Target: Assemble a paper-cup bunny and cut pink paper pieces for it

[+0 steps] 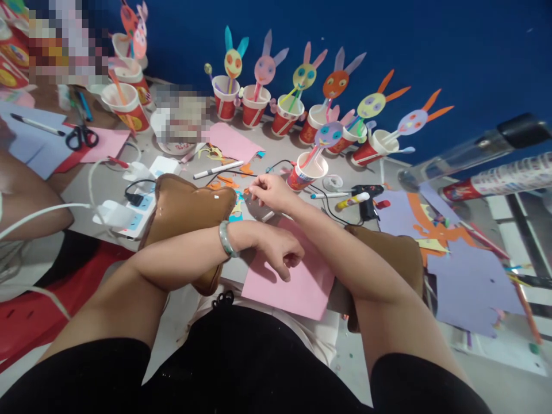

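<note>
My left hand (pixel 282 252), with a jade-like bangle (pixel 227 238) at its wrist, hovers over a sheet of pink paper (pixel 288 290) at the table's front edge. Its fingers are curled in and the thumb points down; whatever they may hold is hidden. Farther forward, my right hand (pixel 272 191) reaches across above the left one. Its fingers are bent together beside orange paper scraps (pixel 224 183), and anything between them is too small to name. Blue scraps (pixel 236 217) lie close by. Just right of that hand stands a red paper cup (pixel 297 179) with a purple rabbit face (pixel 329 134) on straws.
Several cups with paper rabbits (pixel 305 75) line the blue wall. To the left are a power strip (pixel 140 215), a brown cushion (pixel 190 207), black scissors (pixel 81 137) and another person's arm (pixel 32 192). A glue gun (pixel 368 201), purple paper (pixel 472 282) and stacked cups (pixel 504 177) lie right.
</note>
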Demonstrator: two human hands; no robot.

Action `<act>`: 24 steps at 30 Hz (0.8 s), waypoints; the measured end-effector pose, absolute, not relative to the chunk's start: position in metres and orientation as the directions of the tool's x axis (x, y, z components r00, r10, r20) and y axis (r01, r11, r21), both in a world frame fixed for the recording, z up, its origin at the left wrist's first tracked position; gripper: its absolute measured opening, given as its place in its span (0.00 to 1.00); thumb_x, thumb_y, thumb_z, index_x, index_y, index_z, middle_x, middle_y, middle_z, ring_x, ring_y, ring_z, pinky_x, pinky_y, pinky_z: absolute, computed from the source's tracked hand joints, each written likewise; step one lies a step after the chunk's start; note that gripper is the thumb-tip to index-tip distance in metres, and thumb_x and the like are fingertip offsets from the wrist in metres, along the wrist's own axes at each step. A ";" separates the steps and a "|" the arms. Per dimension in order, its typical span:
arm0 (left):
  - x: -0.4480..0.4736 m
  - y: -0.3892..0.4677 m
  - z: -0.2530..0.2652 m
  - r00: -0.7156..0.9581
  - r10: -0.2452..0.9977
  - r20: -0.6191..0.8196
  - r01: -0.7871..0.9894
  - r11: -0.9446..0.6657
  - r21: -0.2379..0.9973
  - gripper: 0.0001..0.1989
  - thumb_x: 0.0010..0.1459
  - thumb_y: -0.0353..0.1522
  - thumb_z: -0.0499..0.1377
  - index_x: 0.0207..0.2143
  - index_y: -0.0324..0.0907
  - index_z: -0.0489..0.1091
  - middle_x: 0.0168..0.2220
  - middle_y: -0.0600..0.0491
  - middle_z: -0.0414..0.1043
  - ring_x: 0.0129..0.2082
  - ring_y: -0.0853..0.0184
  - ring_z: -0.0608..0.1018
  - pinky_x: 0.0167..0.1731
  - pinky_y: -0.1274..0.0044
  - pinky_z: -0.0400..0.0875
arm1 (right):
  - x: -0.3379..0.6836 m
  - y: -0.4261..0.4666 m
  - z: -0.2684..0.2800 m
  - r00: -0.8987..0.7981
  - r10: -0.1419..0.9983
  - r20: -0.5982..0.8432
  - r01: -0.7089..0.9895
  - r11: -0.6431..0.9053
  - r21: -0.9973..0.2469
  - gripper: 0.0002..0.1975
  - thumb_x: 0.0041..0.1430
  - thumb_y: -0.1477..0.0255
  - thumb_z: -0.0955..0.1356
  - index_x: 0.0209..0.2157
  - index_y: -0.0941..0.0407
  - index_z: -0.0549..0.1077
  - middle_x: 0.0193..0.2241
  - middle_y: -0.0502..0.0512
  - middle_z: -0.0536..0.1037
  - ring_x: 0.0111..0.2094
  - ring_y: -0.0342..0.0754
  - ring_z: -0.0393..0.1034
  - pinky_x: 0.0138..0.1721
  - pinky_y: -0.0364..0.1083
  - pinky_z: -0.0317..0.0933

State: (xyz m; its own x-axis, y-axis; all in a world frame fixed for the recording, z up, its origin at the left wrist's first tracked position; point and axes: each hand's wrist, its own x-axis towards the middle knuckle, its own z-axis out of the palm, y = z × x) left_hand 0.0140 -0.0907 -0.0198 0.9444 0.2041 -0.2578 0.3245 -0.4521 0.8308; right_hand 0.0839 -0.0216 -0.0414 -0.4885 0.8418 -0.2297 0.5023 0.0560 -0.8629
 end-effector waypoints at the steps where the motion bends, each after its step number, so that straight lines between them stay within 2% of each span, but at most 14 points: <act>1: 0.014 -0.090 -0.019 0.947 0.194 -0.257 0.319 -0.459 0.829 0.11 0.51 0.38 0.66 0.32 0.42 0.70 0.33 0.54 0.74 0.29 0.69 0.70 0.30 0.75 0.62 | 0.080 -0.021 -0.042 -0.504 0.831 -0.237 0.512 0.066 -0.856 0.09 0.59 0.78 0.66 0.25 0.56 0.68 0.20 0.47 0.76 0.17 0.38 0.63 0.23 0.40 0.59; 4: 0.013 -0.090 -0.018 0.949 0.183 -0.258 0.314 -0.463 0.829 0.11 0.52 0.38 0.65 0.32 0.42 0.69 0.34 0.53 0.74 0.30 0.68 0.71 0.31 0.74 0.62 | 0.074 -0.019 -0.043 -0.556 0.803 -0.213 0.570 0.182 -0.801 0.08 0.56 0.79 0.67 0.25 0.56 0.71 0.18 0.47 0.75 0.20 0.40 0.65 0.25 0.41 0.59; 8: 0.013 -0.089 -0.019 0.948 0.194 -0.254 0.315 -0.427 0.848 0.10 0.51 0.36 0.66 0.30 0.42 0.68 0.33 0.54 0.74 0.29 0.68 0.70 0.31 0.75 0.62 | 0.079 -0.018 -0.037 -0.562 0.826 -0.046 0.595 0.366 -0.715 0.07 0.57 0.78 0.66 0.30 0.57 0.78 0.20 0.49 0.76 0.23 0.43 0.68 0.31 0.44 0.60; 10: 0.013 -0.089 -0.021 0.946 0.199 -0.255 0.317 -0.407 0.857 0.10 0.50 0.36 0.65 0.30 0.43 0.68 0.32 0.54 0.74 0.29 0.68 0.70 0.31 0.75 0.62 | 0.088 -0.020 -0.029 -0.529 0.849 0.015 0.570 0.369 -0.734 0.08 0.59 0.75 0.66 0.35 0.57 0.78 0.22 0.50 0.77 0.23 0.44 0.68 0.32 0.45 0.61; 15: 0.012 -0.089 -0.020 0.946 0.193 -0.263 0.321 -0.416 0.851 0.10 0.51 0.37 0.64 0.31 0.43 0.68 0.33 0.54 0.74 0.30 0.68 0.71 0.33 0.74 0.63 | 0.115 -0.028 -0.011 -0.464 0.876 0.130 0.531 0.393 -0.751 0.04 0.58 0.73 0.67 0.31 0.56 0.75 0.24 0.51 0.76 0.25 0.45 0.68 0.32 0.46 0.60; 20: 0.012 -0.090 -0.019 0.948 0.170 -0.269 0.317 -0.425 0.848 0.12 0.52 0.37 0.64 0.37 0.42 0.69 0.38 0.52 0.75 0.34 0.67 0.73 0.36 0.74 0.66 | 0.120 -0.034 -0.017 -0.504 0.861 0.070 0.624 0.419 -0.660 0.04 0.57 0.75 0.69 0.33 0.56 0.78 0.23 0.52 0.77 0.26 0.47 0.68 0.34 0.47 0.59; 24: 0.013 -0.090 -0.022 0.958 0.138 -0.253 0.288 -0.434 0.853 0.15 0.53 0.39 0.64 0.41 0.40 0.71 0.41 0.51 0.75 0.37 0.65 0.74 0.38 0.74 0.68 | 0.095 -0.030 -0.028 -0.588 0.809 -0.020 0.690 0.488 -0.534 0.09 0.59 0.74 0.69 0.41 0.57 0.80 0.31 0.56 0.81 0.34 0.50 0.72 0.38 0.47 0.60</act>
